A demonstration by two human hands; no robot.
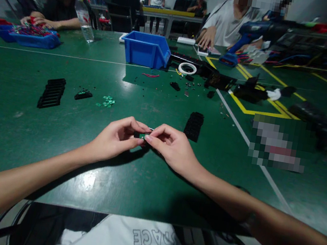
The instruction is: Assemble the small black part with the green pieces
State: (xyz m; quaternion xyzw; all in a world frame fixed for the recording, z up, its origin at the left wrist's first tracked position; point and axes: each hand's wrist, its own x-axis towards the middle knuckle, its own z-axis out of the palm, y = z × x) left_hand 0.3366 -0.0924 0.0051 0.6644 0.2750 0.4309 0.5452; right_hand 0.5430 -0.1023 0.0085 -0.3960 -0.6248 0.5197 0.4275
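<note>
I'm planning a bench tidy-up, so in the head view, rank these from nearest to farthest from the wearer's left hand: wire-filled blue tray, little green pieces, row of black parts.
From the left hand:
1. Little green pieces: just beyond it, slightly left.
2. Row of black parts: farther left.
3. Wire-filled blue tray: far left, toward the table's opposite side.

On the near side of the blue bin [143, 55], the left hand [118, 137] and right hand [174, 147] partly hide a green-and-black piece [142, 136]. Specks [186, 93] near the bin are too small to name; an object [278, 146] to its right is blurred.
</note>
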